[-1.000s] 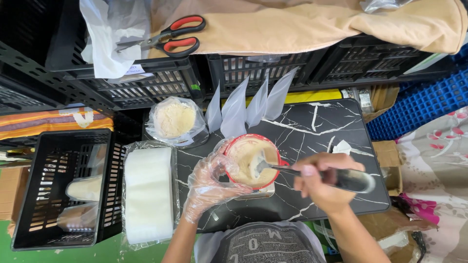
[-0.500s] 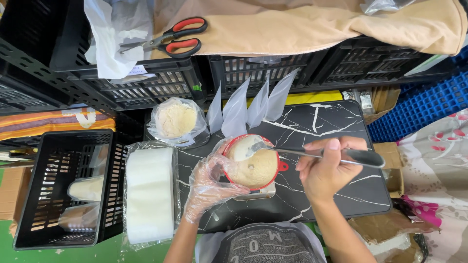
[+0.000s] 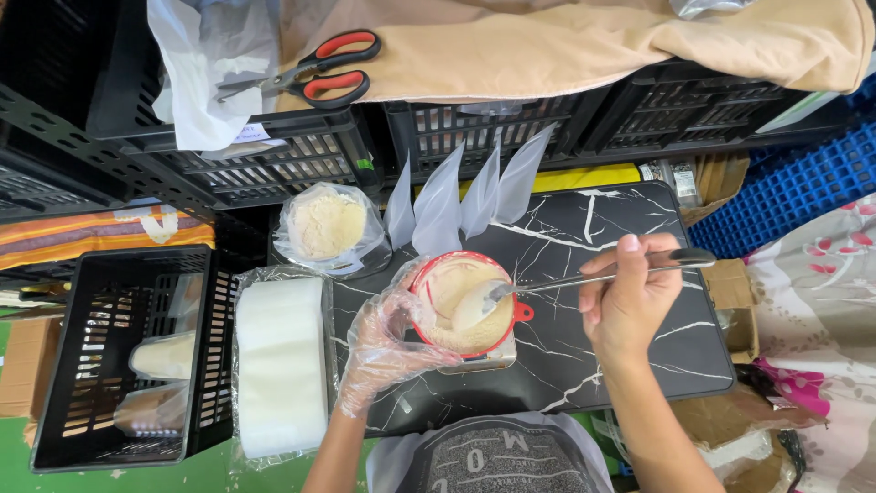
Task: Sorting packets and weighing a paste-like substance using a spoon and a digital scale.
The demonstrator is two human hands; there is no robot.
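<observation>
1. A red-rimmed cup [image 3: 464, 306] of pale, creamy filling is set near the middle of a black marble-patterned board [image 3: 620, 347]; it appears to rest on a small metal base, though that part is mostly hidden.
2. The cup is steadied from its left side by the left hand [image 3: 388, 342], which is covered by a clear plastic glove and curled against the cup's wall.
3. A long metal spoon [image 3: 584, 278] is pinched by its handle between the thumb and fingers of the bare right hand [image 3: 630, 301]; the bowl of the spoon is laid in the filling.
4. For a clean scoop, the cup is best kept pressed flat while the spoon is drawn gently across the surface, so that nothing is spilled over the rim.
5. Clear cone-shaped bags [image 3: 465, 196] are fanned out just behind the cup.
6. A bag of pale crumbly stuff [image 3: 327, 226] is seen to the left of the cones.
7. A white wrapped block [image 3: 281, 365] lies beside the board, with a black crate [image 3: 119, 356] beyond it.
8. Red-handled scissors [image 3: 315, 71] are left on a crate above.
</observation>
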